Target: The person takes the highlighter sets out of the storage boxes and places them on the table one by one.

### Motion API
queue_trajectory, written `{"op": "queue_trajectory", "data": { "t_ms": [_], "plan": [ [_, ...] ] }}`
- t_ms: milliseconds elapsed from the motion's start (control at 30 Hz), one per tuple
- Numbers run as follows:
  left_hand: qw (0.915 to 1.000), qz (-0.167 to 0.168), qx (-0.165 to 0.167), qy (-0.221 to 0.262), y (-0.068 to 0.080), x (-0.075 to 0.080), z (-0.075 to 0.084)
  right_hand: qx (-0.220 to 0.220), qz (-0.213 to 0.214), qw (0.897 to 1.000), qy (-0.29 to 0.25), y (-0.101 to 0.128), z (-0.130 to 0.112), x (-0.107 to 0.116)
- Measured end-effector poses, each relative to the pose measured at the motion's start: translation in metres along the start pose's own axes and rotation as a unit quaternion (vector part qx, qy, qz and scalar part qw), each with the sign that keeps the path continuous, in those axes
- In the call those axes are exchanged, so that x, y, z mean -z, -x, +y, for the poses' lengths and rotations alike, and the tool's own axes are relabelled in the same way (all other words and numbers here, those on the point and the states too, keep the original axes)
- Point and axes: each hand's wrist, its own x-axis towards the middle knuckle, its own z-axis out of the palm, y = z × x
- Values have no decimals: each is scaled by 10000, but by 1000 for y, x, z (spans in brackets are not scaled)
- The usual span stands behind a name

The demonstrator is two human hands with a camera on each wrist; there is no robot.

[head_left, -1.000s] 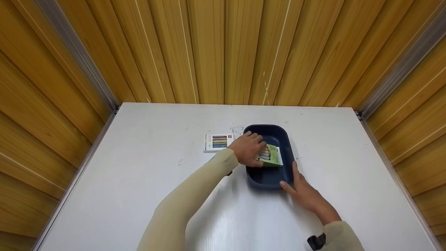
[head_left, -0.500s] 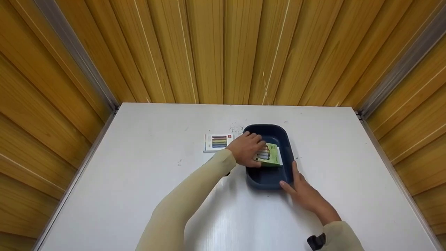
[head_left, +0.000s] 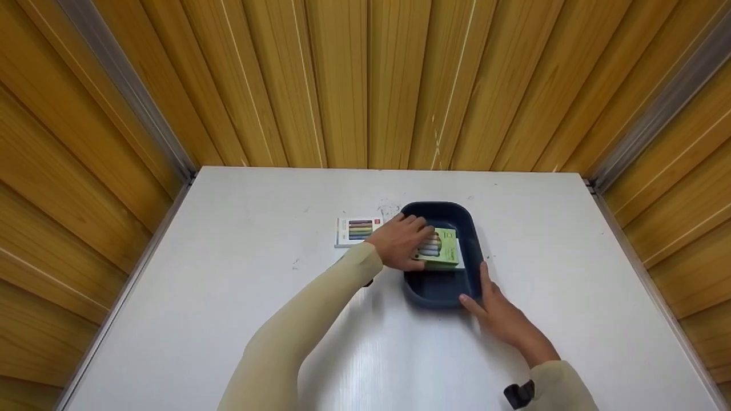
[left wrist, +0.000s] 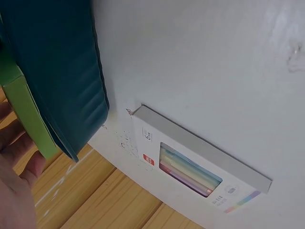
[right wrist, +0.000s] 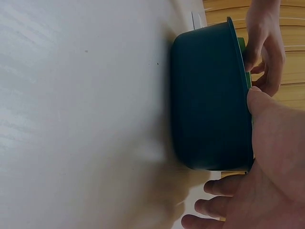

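You hold a green box over the blue tub.

Your left hand (head_left: 401, 242) grips the green box (head_left: 444, 249) by its left end, inside the dark blue tub (head_left: 472, 251). Your right hand (head_left: 501, 315) rests, fingers straight, against the tub's near right corner, thumb on the rim. A white box of coloured sticks (head_left: 356, 230) lies on the white table (head_left: 228, 297), just left of the tub.

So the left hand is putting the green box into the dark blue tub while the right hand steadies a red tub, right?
Not quite: there is no red tub. In the head view the right hand steadies the same dark blue tub that the left hand holds the green box in.
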Motion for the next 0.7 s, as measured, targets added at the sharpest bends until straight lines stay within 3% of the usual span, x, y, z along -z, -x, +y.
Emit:
{"op": "queue_trajectory", "data": {
  "t_ms": [700],
  "plan": [
    [9991,191,116,363,10,-2,-11,-41,-45,10000,-30,0,-1,1]
  ]
}}
